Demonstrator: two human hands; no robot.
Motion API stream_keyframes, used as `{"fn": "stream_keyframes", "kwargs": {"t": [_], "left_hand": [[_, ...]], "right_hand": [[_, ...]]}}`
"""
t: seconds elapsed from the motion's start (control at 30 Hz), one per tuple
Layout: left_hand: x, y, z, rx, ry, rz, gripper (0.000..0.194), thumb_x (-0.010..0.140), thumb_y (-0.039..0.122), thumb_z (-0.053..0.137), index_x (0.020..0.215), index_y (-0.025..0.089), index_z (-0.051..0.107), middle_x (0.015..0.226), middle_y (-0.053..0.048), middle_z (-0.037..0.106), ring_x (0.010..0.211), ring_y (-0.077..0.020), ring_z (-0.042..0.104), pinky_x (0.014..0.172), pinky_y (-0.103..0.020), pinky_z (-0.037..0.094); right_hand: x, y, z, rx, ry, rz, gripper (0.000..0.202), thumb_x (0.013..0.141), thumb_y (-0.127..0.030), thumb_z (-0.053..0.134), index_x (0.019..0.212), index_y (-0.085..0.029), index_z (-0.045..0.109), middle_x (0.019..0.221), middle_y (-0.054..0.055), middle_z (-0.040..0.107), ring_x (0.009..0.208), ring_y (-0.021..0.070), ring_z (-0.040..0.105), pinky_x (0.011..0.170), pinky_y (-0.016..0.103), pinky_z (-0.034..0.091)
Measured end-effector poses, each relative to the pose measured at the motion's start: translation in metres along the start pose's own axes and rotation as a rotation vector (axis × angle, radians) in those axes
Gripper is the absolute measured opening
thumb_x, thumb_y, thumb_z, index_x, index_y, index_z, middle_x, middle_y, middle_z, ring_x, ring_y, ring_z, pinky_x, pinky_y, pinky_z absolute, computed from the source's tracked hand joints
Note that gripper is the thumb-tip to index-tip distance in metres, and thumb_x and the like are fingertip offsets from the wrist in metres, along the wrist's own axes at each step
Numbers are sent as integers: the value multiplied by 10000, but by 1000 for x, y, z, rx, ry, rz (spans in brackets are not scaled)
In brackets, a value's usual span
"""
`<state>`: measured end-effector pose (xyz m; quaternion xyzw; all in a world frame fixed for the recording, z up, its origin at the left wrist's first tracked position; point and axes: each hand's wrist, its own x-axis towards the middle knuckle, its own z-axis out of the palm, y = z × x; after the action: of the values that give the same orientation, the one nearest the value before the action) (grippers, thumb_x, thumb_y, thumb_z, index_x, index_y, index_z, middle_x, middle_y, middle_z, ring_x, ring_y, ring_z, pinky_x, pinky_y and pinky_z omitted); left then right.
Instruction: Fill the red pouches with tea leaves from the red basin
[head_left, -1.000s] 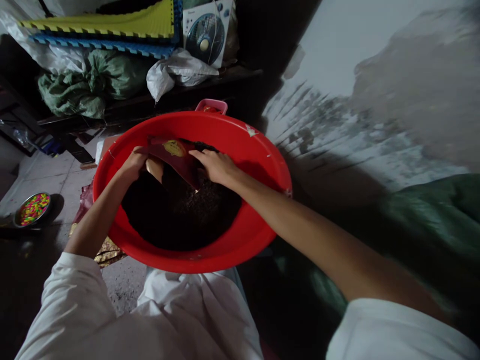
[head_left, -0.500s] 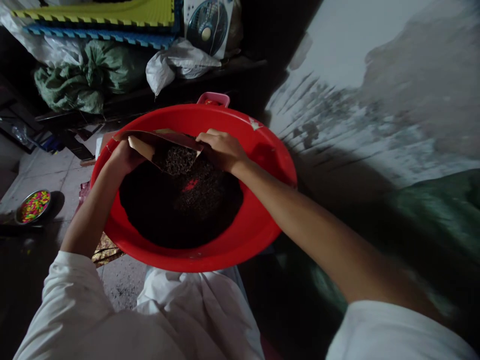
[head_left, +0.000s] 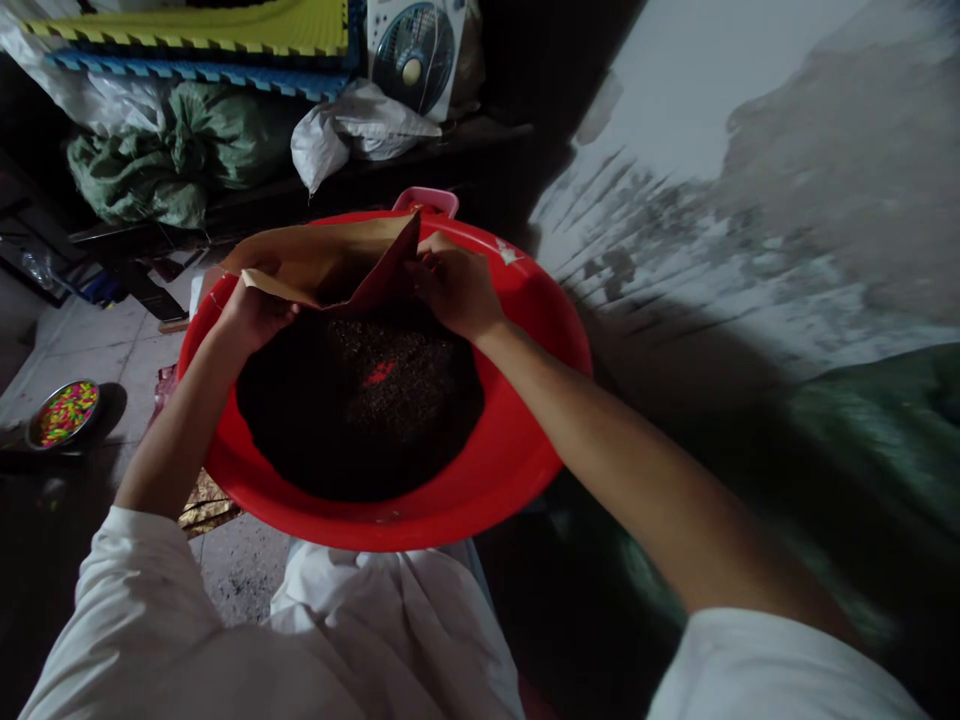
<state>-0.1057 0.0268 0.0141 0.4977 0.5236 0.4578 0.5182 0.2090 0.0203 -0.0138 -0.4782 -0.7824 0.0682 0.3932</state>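
The left hand (head_left: 259, 315) is closed on the left edge of a paper bag (head_left: 300, 250), its fingers curled in toward the mouth. The right hand (head_left: 457, 290) grips the bag's right side with fingers bent and knuckles raised; its fingertips are partly lost in shadow. Between the hands the mouth gapes toward the near side, showing a tan lining, while the outside is dark red.

The left forearm slants from near left toward far right; the right forearm stretches from near right toward far left, and both come out of white sleeves (head_left: 142, 570).

The bag is over the far left part of a red basin (head_left: 517, 440). Dark loose material (head_left: 322, 430) covers the basin's bottom, except a small red patch showing near its middle. Beyond the far rim is a pink container (head_left: 431, 198); well to the left, a bowl (head_left: 37, 437) holds bright-coloured pieces (head_left: 69, 412).
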Motion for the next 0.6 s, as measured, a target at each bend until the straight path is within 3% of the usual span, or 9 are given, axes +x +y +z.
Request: {"fn": "stream_keyframes", "kwargs": {"t": [0.1,0.3,0.43,0.6], "left_hand": [[-3,4,5,-103,73,-59,320,962,488,514,1091,209,601,787,-76,708,748,-232,724,682,-324,627],[-8,6,14,-110,67,-19,428,1009,556,407,1087,192,618,793,-97,711,880,-275,749,763,-345,637],[-12,8,20,-129,107,88,433,1023,551,408,1124,188,621,883,-95,718,988,-271,738,841,-356,627],[-23,11,24,-149,167,318,379,967,552,560,1139,221,628,1072,-89,714,1155,-278,685,908,-346,593]], "right_hand": [[-2,-4,-1,36,49,-12,415,1073,-519,375,1131,-206,640,872,71,712,795,221,676,755,347,502],[-7,-6,0,191,81,70,442,1052,-594,378,1174,-238,609,774,35,723,639,208,654,656,349,510],[-11,-10,3,218,60,110,447,1061,-579,364,1265,-235,564,876,56,761,626,194,674,633,337,522],[-18,-23,0,156,-2,56,450,1092,-477,298,1393,-203,490,1070,124,757,765,207,731,661,328,541]]}}
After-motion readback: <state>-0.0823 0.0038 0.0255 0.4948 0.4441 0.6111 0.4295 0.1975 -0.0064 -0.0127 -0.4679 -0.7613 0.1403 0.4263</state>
